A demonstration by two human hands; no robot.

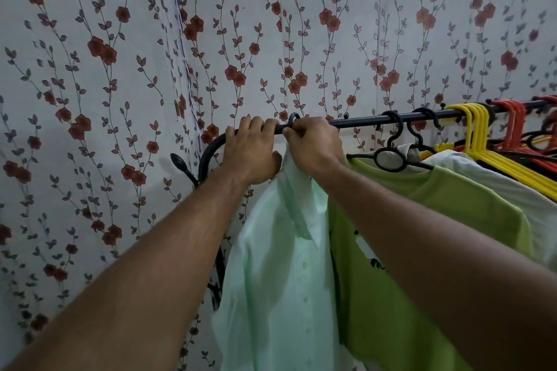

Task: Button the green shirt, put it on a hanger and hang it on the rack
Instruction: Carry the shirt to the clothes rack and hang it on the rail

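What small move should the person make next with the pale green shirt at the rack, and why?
Probably open the right hand and let go of the hanger. Its black hook already sits over the rail, and the pale green shirt hangs below it beside the lime T-shirt. The left hand grips the rail.

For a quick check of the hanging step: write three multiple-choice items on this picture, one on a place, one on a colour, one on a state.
1. Where does the pale green shirt hang?
A. Near the rail's curved left end
B. Among the yellow hangers
C. On the floor

2. What colour is the T-shirt next to it?
A. Red
B. Lime green
C. Black

3. What is the left hand doing?
A. Hanging free
B. Holding a button
C. Gripping the rail

Answers: 1 A, it hangs beside the rail's bend; 2 B, its fabric is lime green; 3 C, its fingers curl over the bar.
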